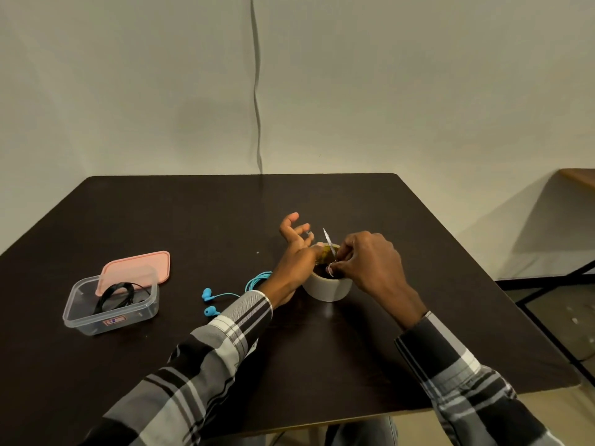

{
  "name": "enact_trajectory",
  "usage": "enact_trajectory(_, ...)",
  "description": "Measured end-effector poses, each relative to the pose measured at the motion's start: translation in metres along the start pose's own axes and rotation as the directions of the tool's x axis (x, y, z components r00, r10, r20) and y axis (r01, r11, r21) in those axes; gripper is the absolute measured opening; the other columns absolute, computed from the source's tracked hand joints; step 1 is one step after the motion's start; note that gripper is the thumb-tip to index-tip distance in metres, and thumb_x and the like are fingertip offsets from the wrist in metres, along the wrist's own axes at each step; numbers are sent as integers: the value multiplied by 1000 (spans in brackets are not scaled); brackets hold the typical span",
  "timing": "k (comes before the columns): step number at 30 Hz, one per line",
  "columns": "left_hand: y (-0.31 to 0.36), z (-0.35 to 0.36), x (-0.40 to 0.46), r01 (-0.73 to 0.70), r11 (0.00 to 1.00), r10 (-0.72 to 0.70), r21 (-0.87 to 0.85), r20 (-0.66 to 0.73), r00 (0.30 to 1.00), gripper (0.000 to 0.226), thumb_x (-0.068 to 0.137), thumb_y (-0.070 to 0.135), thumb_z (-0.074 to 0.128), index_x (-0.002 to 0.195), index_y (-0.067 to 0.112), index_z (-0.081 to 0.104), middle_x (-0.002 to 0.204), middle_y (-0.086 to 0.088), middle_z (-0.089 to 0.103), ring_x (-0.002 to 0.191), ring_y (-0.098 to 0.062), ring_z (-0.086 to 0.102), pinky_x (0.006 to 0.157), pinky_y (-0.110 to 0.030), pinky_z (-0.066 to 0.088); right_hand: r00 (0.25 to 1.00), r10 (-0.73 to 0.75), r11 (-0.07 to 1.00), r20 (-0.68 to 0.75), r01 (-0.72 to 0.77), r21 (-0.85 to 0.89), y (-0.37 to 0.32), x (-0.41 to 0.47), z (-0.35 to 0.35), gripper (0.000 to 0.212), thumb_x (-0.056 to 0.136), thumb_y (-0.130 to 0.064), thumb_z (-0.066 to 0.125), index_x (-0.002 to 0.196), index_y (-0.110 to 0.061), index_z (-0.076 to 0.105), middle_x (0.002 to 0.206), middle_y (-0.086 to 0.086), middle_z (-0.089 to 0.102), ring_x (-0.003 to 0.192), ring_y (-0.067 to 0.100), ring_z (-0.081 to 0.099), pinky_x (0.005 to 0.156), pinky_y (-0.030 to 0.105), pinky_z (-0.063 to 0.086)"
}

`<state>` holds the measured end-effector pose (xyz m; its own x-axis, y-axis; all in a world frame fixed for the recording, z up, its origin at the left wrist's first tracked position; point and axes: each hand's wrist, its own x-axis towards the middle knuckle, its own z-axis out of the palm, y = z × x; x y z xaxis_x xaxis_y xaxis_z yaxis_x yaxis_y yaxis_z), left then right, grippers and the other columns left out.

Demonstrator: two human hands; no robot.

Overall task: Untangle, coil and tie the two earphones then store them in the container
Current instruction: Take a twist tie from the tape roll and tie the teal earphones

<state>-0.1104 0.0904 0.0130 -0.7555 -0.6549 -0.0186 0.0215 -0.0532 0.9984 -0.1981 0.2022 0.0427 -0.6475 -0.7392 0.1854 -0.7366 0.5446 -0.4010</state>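
Observation:
A roll of pale tape [328,290] stands mid-table. My left hand [294,254] presses against its left rim, thumb on top and the other fingers spread upward. My right hand [370,263] is closed on small scissors [329,242] above the roll's hole, blades pointing up. The blue earphones [257,280] lie coiled by my left wrist, partly hidden by it, with both earbuds [208,295] trailing left on the table. The black earphones [116,296] sit coiled inside the clear plastic container [109,321] at the left.
A pink lid [138,263] leans on the container's back edge. The dark table [193,214] ends at the wall, where a grey cable [256,91] hangs down. At far right stands another table [578,175] with black legs.

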Motion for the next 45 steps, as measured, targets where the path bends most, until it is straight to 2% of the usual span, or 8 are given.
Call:
enact_trajectory(11, 6, -15, -5, -23, 1000, 24, 16, -62, 998, 76, 91, -14, 42, 137, 38, 12, 149, -3, 36, 139, -24, 40, 108, -42, 45, 995, -31, 957, 96, 57, -284, -14, 3, 9, 26, 88, -33, 73, 103, -14, 64, 88, 1, 59, 82, 18, 62, 72, 34, 57)
enact_trajectory(19, 23, -39, -23, -142, 986, 143, 83, -14, 990, 73, 94, -6, 50, 133, 42, 13, 138, 8, 50, 125, -18, 55, 93, -47, 56, 984, -12, 951, 179, 66, -302, -19, 8, -2, 33, 87, -35, 73, 111, -15, 62, 99, 3, 65, 86, 16, 63, 77, 32, 57)
enact_trajectory(21, 25, -46, -30, -157, 985, 157, 66, 3, 988, 72, 94, -6, 51, 135, 40, 13, 137, 7, 52, 126, -19, 54, 91, -51, 56, 996, -12, 974, 92, 32, -222, -20, 9, -8, 27, 84, -40, 75, 103, -21, 68, 95, -3, 66, 84, 13, 64, 75, 34, 59)
enact_trajectory(24, 27, -54, -39, -166, 986, 165, 31, 20, 986, 72, 94, -5, 53, 138, 35, 13, 137, 4, 53, 123, -20, 58, 85, -54, 58, 996, -30, 988, -84, 43, 149, -31, 10, -17, 17, 83, -41, 76, 90, -26, 71, 84, -13, 68, 77, 3, 65, 67, 26, 56)
enact_trajectory(29, 33, -66, -52, -183, 983, 183, -28, 5, 983, 71, 93, -2, 58, 135, 38, 16, 133, 2, 57, 115, -24, 64, 66, -41, 61, 1000, 7, 800, -19, 6, 600, -54, 17, -12, 27, 82, -34, 79, 102, -19, 70, 90, -4, 73, 83, 9, 71, 66, 23, 54)
enact_trajectory(33, 40, -75, -60, -192, 981, 192, -28, -15, 981, 69, 94, -6, 54, 136, 34, 16, 124, 4, 61, 108, -24, 69, 59, -37, 62, 996, -13, 688, 86, -53, 724, -67, 18, -10, 31, 78, -23, 83, 103, -12, 69, 89, 4, 76, 74, 7, 71, 56, 13, 48)
enact_trajectory(38, 40, -91, -70, -191, 981, 190, -33, -40, 981, 64, 95, -8, 51, 134, 32, 19, 123, -1, 63, 101, -24, 72, 55, -36, 61, 989, -28, 605, 142, -97, 791, -81, 16, -6, 28, 78, -9, 82, 102, -10, 68, 88, 12, 76, 77, 19, 70, 62, 29, 50)
enact_trajectory(45, 34, -105, -75, -156, 987, 158, 21, -88, 984, 59, 96, -9, 43, 130, 35, 21, 125, 3, 62, 103, -19, 71, 60, -42, 62, 983, -61, 562, 175, -111, 820, -97, 8, 3, 30, 79, -2, 78, 102, -11, 60, 89, 16, 76, 79, 21, 72, 64, 30, 54)
